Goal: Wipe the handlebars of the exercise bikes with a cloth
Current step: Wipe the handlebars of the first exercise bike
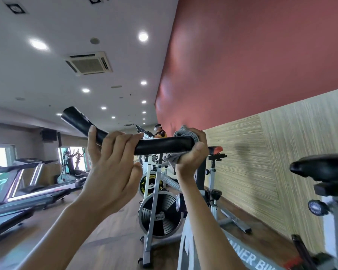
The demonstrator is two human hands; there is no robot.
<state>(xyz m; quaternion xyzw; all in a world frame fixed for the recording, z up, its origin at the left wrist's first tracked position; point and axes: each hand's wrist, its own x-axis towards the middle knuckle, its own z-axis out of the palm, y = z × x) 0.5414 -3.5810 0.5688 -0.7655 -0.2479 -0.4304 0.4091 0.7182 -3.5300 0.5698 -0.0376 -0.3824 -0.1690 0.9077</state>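
Observation:
A black padded handlebar point(160, 145) of the nearest exercise bike runs across the middle of the view, its left end point(74, 117) bending up and away. My left hand point(113, 164) grips the bar left of centre, fingers curled over the top. My right hand point(191, 152) holds a grey cloth point(185, 133) wrapped round the bar's right part, thumb underneath. Part of the cloth hangs below the bar.
Two more spinner bikes point(160, 211) stand in a row ahead along the striped wall point(261, 172). A black saddle point(320, 168) is at the right. Treadmills point(27, 188) line the left side. A person point(159, 131) stands far back. The floor is wood.

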